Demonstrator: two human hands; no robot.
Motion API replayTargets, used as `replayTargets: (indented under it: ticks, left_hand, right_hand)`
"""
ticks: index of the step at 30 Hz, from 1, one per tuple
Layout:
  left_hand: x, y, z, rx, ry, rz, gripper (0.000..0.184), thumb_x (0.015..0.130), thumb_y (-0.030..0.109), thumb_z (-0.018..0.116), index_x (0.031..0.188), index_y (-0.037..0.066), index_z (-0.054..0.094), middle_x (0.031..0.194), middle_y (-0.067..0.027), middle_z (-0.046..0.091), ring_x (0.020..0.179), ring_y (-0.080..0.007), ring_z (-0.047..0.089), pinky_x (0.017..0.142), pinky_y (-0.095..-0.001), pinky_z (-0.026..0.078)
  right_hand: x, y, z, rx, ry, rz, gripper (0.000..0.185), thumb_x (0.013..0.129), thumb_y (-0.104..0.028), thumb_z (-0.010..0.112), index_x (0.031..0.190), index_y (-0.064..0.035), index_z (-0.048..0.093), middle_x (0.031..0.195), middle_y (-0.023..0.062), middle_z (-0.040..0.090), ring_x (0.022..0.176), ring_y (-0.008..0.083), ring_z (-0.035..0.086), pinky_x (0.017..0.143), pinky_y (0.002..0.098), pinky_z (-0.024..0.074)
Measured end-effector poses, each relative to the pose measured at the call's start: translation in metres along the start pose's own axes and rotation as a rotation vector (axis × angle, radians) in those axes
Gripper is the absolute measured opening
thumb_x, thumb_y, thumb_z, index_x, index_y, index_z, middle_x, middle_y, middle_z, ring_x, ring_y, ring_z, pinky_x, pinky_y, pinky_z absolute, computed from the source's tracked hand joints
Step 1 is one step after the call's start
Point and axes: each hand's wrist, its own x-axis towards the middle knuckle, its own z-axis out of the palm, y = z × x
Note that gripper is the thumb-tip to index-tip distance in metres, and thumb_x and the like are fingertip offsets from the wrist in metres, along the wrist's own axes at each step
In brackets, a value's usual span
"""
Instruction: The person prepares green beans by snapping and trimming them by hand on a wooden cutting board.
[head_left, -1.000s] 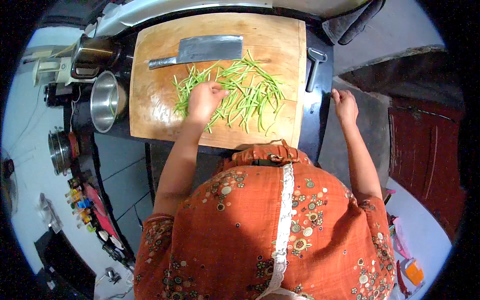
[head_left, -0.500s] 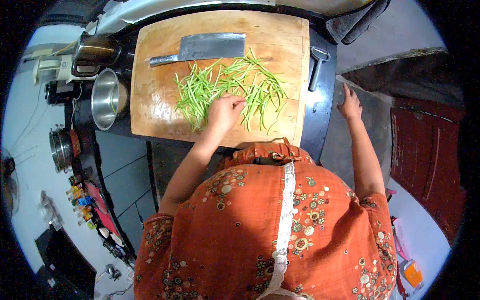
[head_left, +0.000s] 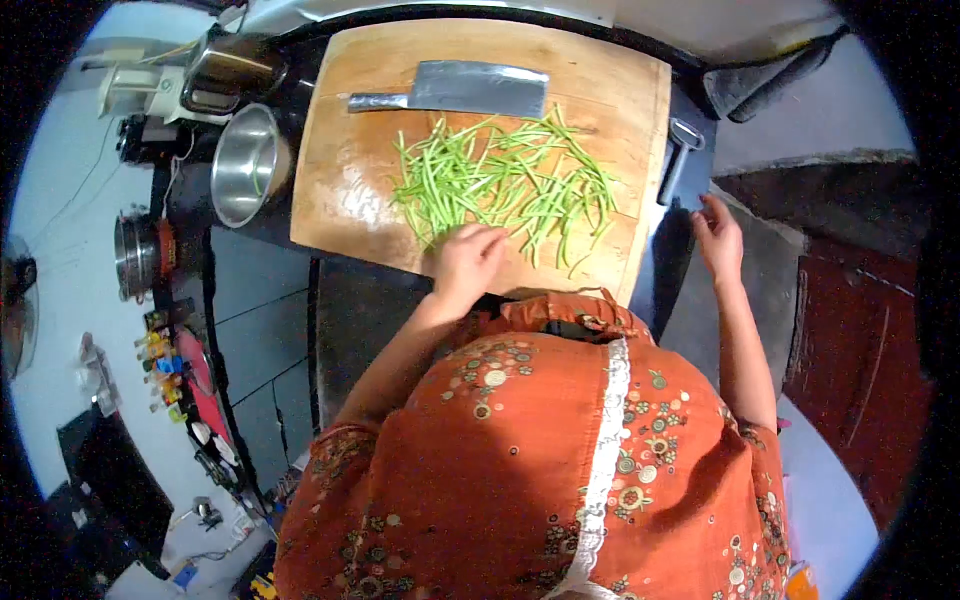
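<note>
Thin green vegetable strips (head_left: 450, 180) lie in a loose heap on the wooden cutting board (head_left: 345, 190). My left hand (head_left: 468, 262) is over the board's near edge, just below the heap. Its fingers are drawn together; whatever may be between them is hidden. A cleaver (head_left: 480, 88) rests flat beyond the strips, handle to the left. Off to the right, past the board, my right hand (head_left: 718, 238) hangs in the air with fingers loosely bent and apart, holding nothing. Closest to it is a peeler (head_left: 682, 155) on the dark counter.
Left of the board stands a steel bowl (head_left: 243, 170) with a green strip inside. A metal pot (head_left: 232, 72) is behind it. The dark counter (head_left: 672, 225) shows along the board's right side.
My left hand has drawn back from the strips toward the board's near edge. My right hand's fingers are more bent and it is nearer the counter. The whole view has shifted.
</note>
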Motion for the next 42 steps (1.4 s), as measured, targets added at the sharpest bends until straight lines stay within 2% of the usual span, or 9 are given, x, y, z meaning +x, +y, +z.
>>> replayTargets:
  ticks: [3, 4, 9, 15, 19, 22, 28, 36, 42]
  left_hand:
    - [0.005, -0.042, -0.026, 0.041, 0.225, -0.102, 0.015, 0.077, 0.011, 0.058, 0.088, 0.003, 0.065, 0.073, -0.0131, 0.06, 0.064, -0.0252, 0.057, 0.058, -0.0319, 0.044]
    - [0.01, -0.048, -0.036, 0.032, 0.219, -0.342, 0.017, 0.076, 0.012, 0.059, 0.089, 0.003, 0.065, 0.071, -0.0128, 0.06, 0.061, -0.0245, 0.057, 0.057, -0.0314, 0.044]
    - [0.031, -0.07, -0.052, -0.024, 0.458, -0.265, 0.022, 0.076, 0.022, 0.064, 0.085, 0.002, 0.066, 0.069, -0.0114, 0.062, 0.062, -0.0219, 0.06, 0.057, -0.0299, 0.045]
    - [0.05, -0.069, -0.042, 0.136, 0.127, -0.412, 0.026, 0.072, 0.027, 0.068, 0.084, 0.004, 0.067, 0.075, -0.0114, 0.065, 0.067, -0.0224, 0.063, 0.063, -0.0304, 0.048]
    - [0.054, -0.046, -0.048, 0.145, 0.091, -0.446, 0.025, 0.073, 0.027, 0.066, 0.086, 0.006, 0.067, 0.079, -0.0126, 0.065, 0.07, -0.0244, 0.064, 0.064, -0.0315, 0.049]
    - [0.053, -0.031, -0.053, 0.159, 0.066, -0.346, 0.025, 0.074, 0.027, 0.065, 0.088, 0.007, 0.067, 0.082, -0.0125, 0.065, 0.072, -0.0239, 0.063, 0.065, -0.0315, 0.049]
    - [0.054, 0.021, -0.048, -0.013, -0.17, -0.084, 0.015, 0.073, 0.02, 0.065, 0.081, 0.007, 0.066, 0.078, -0.0095, 0.061, 0.068, -0.0232, 0.06, 0.062, -0.0321, 0.048]
    - [0.055, 0.047, -0.025, -0.27, -0.283, 0.136, 0.015, 0.076, 0.015, 0.066, 0.084, 0.002, 0.066, 0.078, -0.0078, 0.062, 0.067, -0.016, 0.058, 0.062, -0.028, 0.046]
    - [0.054, 0.043, -0.007, -0.56, -0.474, -0.17, 0.017, 0.08, 0.016, 0.064, 0.087, 0.0, 0.066, 0.076, -0.0024, 0.062, 0.061, -0.0095, 0.055, 0.059, -0.0232, 0.046]
  right_hand:
    - [-0.02, -0.052, 0.009, 0.017, -0.248, -0.046, 0.032, 0.078, -0.017, 0.061, 0.109, -0.0104, 0.056, 0.082, 0.0085, 0.064, 0.063, 0.0199, 0.06, 0.061, 0.0332, 0.0473]
    - [-0.026, -0.073, 0.01, 0.005, -0.313, -0.065, 0.034, 0.077, -0.018, 0.061, 0.109, -0.0077, 0.055, 0.083, 0.0104, 0.064, 0.067, 0.0226, 0.062, 0.063, 0.034, 0.0481]
    - [-0.028, -0.106, 0.065, -0.035, -0.427, -0.127, 0.048, 0.075, -0.02, 0.061, 0.117, -0.0039, 0.045, 0.09, 0.0187, 0.062, 0.084, 0.0338, 0.06, 0.073, 0.0398, 0.0481]
    - [-0.017, -0.139, 0.097, 0.289, -0.493, -0.307, 0.049, 0.077, -0.012, 0.059, 0.122, -0.0045, 0.043, 0.104, 0.0176, 0.058, 0.087, 0.0254, 0.061, 0.075, 0.0323, 0.0488]
    - [-0.024, -0.161, 0.065, -0.106, -0.261, -0.376, 0.035, 0.078, -0.015, 0.06, 0.11, -0.0033, 0.054, 0.101, 0.0141, 0.059, 0.078, 0.0241, 0.061, 0.07, 0.034, 0.0484]
    - [-0.023, -0.167, 0.049, -0.085, -0.294, -0.378, 0.028, 0.078, -0.016, 0.06, 0.103, -0.0024, 0.058, 0.097, 0.0149, 0.059, 0.076, 0.0237, 0.06, 0.068, 0.0343, 0.0478]
    - [-0.025, -0.19, 0.042, 0.46, -0.311, -0.36, 0.031, 0.081, -0.024, 0.061, 0.101, -0.0005, 0.06, 0.086, 0.0145, 0.062, 0.075, 0.0208, 0.06, 0.066, 0.0303, 0.0479]
    - [-0.024, -0.166, 0.045, 0.693, -0.421, -0.21, 0.014, 0.079, -0.011, 0.063, 0.089, -0.0004, 0.063, 0.078, 0.0083, 0.064, 0.069, 0.0147, 0.059, 0.064, 0.0262, 0.047]
    - [-0.032, -0.158, 0.039, 0.678, -0.342, -0.287, 0.015, 0.076, -0.007, 0.065, 0.089, -0.0013, 0.063, 0.083, 0.009, 0.063, 0.072, 0.0138, 0.059, 0.064, 0.0246, 0.0474]
